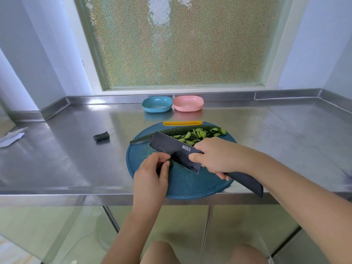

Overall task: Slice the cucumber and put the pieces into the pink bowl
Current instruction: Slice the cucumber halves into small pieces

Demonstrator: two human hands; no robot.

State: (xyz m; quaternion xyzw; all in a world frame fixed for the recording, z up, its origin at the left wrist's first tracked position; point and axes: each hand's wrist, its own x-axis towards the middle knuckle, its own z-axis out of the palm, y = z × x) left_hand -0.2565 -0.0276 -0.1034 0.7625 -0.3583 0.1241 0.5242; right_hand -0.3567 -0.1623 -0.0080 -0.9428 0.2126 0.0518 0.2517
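Observation:
On the round blue cutting board (182, 183) my right hand (215, 157) grips a black cleaver (175, 151) by its handle, blade slanted to the upper left. My left hand (152, 172) pinches a small dark cucumber piece (171, 164) right against the blade. A long cucumber half (171, 131) lies across the board's far side, with a heap of several green slices (198, 135) beside it. The pink bowl (188, 103) stands behind the board near the wall and looks empty.
A blue bowl (157, 104) sits just left of the pink one. A cut cucumber end (101, 136) lies on the steel counter (57, 159) left of the board. White paper (11, 137) rests at the far left edge. The board overhangs the counter's front edge.

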